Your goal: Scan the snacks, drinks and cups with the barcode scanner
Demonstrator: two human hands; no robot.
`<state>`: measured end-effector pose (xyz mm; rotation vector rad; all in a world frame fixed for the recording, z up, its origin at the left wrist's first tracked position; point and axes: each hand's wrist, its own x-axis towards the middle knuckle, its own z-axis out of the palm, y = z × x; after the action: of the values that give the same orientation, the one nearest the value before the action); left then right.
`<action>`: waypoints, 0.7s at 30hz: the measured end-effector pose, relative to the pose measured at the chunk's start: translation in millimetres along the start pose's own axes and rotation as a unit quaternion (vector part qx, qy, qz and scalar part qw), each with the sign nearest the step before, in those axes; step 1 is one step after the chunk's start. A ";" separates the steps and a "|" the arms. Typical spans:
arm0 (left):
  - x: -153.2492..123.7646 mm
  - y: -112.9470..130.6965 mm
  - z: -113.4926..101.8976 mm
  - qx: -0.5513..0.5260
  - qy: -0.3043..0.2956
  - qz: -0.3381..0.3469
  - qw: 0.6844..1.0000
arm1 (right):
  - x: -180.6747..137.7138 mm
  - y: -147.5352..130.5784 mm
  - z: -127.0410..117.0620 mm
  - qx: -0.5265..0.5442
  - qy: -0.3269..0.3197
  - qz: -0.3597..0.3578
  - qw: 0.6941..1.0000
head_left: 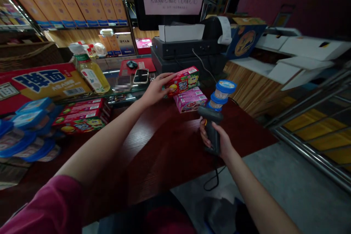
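Observation:
My left hand (155, 89) grips the left end of a small red and green snack box (184, 80), held tilted just above a short stack of pink boxes (190, 101) on the dark red counter (161, 142). My right hand (218, 139) is wrapped round the handle of a dark barcode scanner (211, 126), its head pointing toward the boxes and its cable hanging down past the counter edge. Two stacked cups with blue lids (221, 95) stand right behind the scanner head.
More red boxes (82, 115) and blue-lidded tubs (27, 128) lie at the left, with a yellow bottle (91, 73) and a large red carton (41, 84) behind. A phone (140, 76), mouse (132, 64), till and receipt printer (192, 47) sit at the back. Metal rails (315, 117) run at the right.

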<state>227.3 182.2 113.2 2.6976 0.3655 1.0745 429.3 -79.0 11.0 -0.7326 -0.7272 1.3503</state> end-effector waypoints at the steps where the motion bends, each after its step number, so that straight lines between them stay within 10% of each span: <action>1: 12.1 -5.5 7.6 -0.001 -0.006 0.000 1.000 | -0.1 2.0 -0.1 0.000 -0.001 0.008 1.000; 10: 51.9 -36.9 50.3 0.084 -0.030 -0.004 0.996 | -1.5 9.1 -2.2 -0.008 -0.012 0.038 0.999; 21: 55.4 -17.5 69.6 0.162 0.023 -0.093 0.982 | -2.0 7.6 -0.7 -0.009 0.010 0.060 0.998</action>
<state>312.0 208.4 94.3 2.8403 0.8507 1.1067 425.3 -80.5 4.3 -0.8134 -0.6899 1.4450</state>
